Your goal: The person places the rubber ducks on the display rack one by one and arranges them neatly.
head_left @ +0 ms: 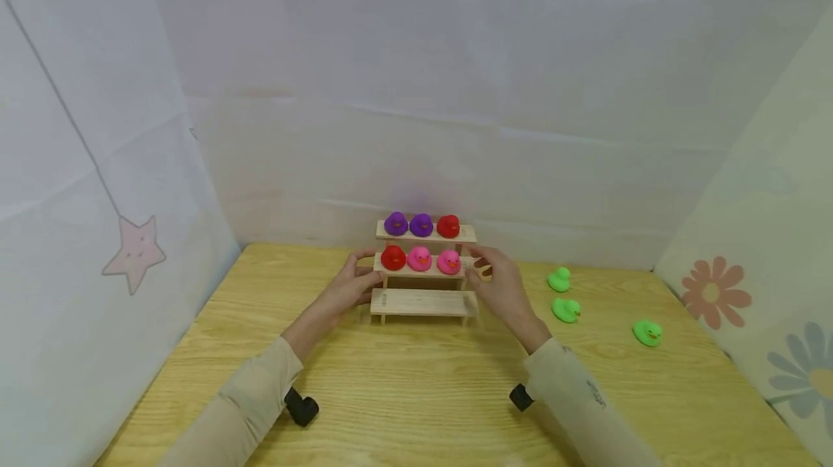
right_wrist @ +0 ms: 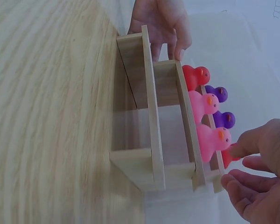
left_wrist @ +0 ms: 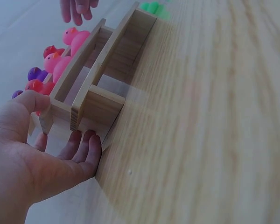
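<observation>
Wooden rack (head_left: 423, 301): left hand (head_left: 350, 285) gripping its left end, right hand (head_left: 504, 286) loose opposite; lopsided tugging might topple ducks (head_left: 419, 259).

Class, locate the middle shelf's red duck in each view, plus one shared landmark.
Head: red duck at its row's left end, below centre.
Left wrist: red duck at left, beside the left hand.
Right wrist: red duck right of centre, upper half.
Shared landmark: the pink duck beside it.
</observation>
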